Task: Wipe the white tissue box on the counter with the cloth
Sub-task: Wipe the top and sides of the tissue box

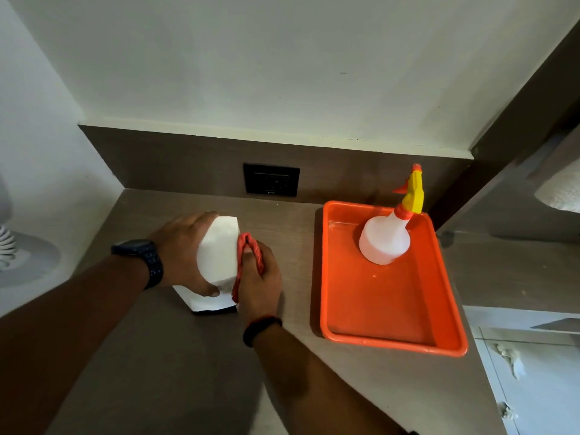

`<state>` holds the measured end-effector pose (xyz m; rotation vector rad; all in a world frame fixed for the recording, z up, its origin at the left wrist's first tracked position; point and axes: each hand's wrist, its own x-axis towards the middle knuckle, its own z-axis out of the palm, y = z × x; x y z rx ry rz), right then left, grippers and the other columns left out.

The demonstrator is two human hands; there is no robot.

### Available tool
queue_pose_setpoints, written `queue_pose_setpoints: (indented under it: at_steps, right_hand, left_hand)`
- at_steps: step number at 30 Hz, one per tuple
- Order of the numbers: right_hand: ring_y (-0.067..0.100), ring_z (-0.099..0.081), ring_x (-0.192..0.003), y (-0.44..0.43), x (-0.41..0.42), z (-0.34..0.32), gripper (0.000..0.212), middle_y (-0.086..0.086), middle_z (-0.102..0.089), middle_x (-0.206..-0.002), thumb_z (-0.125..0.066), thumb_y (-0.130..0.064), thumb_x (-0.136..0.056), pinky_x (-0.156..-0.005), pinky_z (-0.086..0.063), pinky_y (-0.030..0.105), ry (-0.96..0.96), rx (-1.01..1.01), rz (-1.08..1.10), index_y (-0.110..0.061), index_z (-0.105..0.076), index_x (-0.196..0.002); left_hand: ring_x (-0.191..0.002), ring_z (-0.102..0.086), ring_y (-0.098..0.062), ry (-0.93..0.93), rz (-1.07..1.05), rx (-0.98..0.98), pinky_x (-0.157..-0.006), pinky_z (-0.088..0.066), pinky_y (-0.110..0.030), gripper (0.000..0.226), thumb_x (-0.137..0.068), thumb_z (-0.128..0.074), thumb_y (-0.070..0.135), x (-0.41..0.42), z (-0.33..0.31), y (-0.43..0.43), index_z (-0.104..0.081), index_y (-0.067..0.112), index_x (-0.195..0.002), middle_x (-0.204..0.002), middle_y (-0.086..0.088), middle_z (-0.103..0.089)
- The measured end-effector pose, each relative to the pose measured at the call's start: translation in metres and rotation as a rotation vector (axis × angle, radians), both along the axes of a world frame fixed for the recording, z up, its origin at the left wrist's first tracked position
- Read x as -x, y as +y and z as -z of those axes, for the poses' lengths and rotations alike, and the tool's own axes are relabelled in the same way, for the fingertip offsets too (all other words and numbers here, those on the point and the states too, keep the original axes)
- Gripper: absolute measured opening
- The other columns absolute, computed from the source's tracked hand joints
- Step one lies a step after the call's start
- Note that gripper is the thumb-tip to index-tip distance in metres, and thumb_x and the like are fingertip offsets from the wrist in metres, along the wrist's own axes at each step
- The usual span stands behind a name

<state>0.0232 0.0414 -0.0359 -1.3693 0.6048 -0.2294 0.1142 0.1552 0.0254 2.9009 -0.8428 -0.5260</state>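
White tissue box [218,255], long axis running away, gripped by left hand [182,252]; right hand [260,277] fingers clench cloth [248,249].

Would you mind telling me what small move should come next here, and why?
Probably slide the red cloth along the tissue box's right side: the right hand presses it there, while the left hand steadies the box.

The left hand [183,252] hides the tissue box's [218,255] left side.
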Motion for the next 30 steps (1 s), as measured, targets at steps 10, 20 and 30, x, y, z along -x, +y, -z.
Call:
queue_pose_setpoints:
  at_steps: [10, 20, 30]
  right_hand:
    - [0.019, -0.061, -0.11, -0.017, -0.037, 0.001, 0.03, -0.007, -0.066, -0.11, -0.048, -0.043, -0.095, -0.101, -0.047, 0.04, 0.091, -0.064, -0.106, -0.029, -0.064, -0.117]
    - [0.01, -0.061, -0.101, -0.013, -0.041, -0.012, 0.016, -0.014, -0.064, -0.106, -0.059, -0.035, -0.093, -0.099, -0.05, 0.037, -0.078, 0.156, -0.092, -0.038, -0.061, -0.108]
    - [0.019, -0.069, -0.098, -0.014, -0.011, -0.006, 0.02, -0.003, -0.075, -0.103, -0.054, -0.046, -0.089, -0.092, -0.056, 0.048, 0.068, 0.005, -0.065, -0.036, -0.07, -0.096]
  left_hand:
    - [-0.133, -0.036, -0.026, -0.01, 0.009, 0.034, -0.109, -0.034, -0.039, 0.14, -0.031, -0.081, 0.068, -0.003, 0.004, 0.003, -0.015, 0.021, -0.146, -0.15, -0.004, -0.034]
    - [-0.122, -0.046, -0.019, 0.007, -0.011, 0.11, -0.103, -0.04, -0.04, 0.131, -0.023, -0.074, 0.074, -0.009, 0.011, 0.006, -0.028, 0.031, -0.138, -0.139, 0.005, -0.045]
    - [-0.139, -0.026, -0.025, 0.042, -0.024, 0.042, -0.113, -0.028, -0.042, 0.143, -0.032, -0.081, 0.067, -0.003, 0.004, 0.005, -0.008, 0.023, -0.147, -0.155, -0.002, -0.024]
